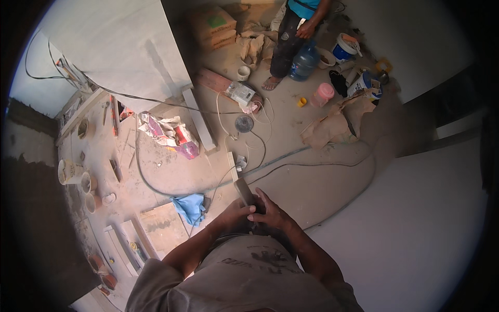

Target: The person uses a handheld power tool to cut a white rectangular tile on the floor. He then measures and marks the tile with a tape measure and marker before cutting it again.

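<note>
Both hands are meeting in front of the person's waist and gripping a narrow, flat grey strip, which looks like a cut piece of tile or stone. The left hand is wrapping its fingers around the strip's lower part from the left, and the right hand is closing over the same part from the right, fingers curled tight on the strip. The strip is standing out from the hands with its long axis running up and slightly to the left in the head view; its free end is pointing away from the body toward the white power strip lying on the dusty floor.

A crumpled blue cloth is lying just left of the hands. A grey cable is snaking over the floor beyond them. Farther off, another person is standing beside a blue water jug, with a pink container and a white bucket nearby.
</note>
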### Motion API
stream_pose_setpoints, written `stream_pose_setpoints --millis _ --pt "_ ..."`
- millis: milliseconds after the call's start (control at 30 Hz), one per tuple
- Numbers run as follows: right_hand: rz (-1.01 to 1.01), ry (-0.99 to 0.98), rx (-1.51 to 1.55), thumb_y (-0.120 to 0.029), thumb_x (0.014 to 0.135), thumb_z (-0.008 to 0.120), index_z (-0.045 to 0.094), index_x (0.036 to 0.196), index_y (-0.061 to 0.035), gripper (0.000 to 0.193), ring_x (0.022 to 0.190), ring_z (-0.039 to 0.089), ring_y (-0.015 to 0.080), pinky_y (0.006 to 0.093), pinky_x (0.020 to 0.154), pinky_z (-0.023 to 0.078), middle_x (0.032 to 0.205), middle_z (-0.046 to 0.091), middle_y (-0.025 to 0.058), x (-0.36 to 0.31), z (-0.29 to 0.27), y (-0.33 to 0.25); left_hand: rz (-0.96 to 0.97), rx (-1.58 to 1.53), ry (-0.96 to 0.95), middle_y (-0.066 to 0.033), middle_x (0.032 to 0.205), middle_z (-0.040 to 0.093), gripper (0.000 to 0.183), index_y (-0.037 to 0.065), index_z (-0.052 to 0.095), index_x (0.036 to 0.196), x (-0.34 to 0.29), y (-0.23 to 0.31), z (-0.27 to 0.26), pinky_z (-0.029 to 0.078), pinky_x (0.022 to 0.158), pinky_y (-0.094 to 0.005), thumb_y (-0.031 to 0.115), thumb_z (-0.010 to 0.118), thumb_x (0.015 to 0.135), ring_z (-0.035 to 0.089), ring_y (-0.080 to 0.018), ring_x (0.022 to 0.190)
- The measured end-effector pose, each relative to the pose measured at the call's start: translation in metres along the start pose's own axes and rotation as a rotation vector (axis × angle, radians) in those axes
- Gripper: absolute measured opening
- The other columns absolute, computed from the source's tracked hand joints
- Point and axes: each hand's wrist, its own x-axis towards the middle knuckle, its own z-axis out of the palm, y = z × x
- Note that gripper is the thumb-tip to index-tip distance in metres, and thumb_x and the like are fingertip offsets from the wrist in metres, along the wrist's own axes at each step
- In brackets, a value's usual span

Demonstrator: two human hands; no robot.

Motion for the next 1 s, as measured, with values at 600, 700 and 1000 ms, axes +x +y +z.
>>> stream_pose_setpoints --millis 600,700,1000 --pt "0.382 0.071 -0.875 -0.022 0.093 0.07 0.078 0.102 -0.0044 0.021 0.102 0.072 0.0408 0.0496 0.093 0.057 0.104 0.075 0.0218 0.587 -0.406 0.436 -0.043 -0.605 1.017 -0.0157 0.115 0.066 0.081 -0.005 0.043 0.149 0.34 -0.04 -0.158 0.056 0.09 -0.0407 0.033 0.076 0.086 0.066 -0.0258 0.105" --pt "0.292 -0.016 -0.812 -0.025 0.096 0.068 0.066 0.124 0.0035 0.04 0.11 0.071 0.0421 0.0466 0.098 0.057 0.118 0.073 0.0236 0.701 -0.435 0.513 0.029 -0.894 1.029 -0.015 0.115 0.066 0.081 -0.002 0.047 0.148 0.43 -0.071 -0.178 0.056 0.087 -0.0401 0.035 0.078 0.082 0.066 -0.0271 0.105" --pt "0.16 0.086 -0.632 -0.023 0.099 0.065 0.067 0.121 0.0027 0.034 0.094 0.075 0.0362 0.0426 0.087 0.058 0.103 0.076 0.0214 0.827 -0.413 0.591 0.137 -1.265 1.063 -0.0161 0.112 0.066 0.072 -0.002 0.054 0.137 0.62 -0.137 -0.257 0.053 0.097 -0.0471 0.052 0.066 0.091 0.066 -0.0309 0.103"
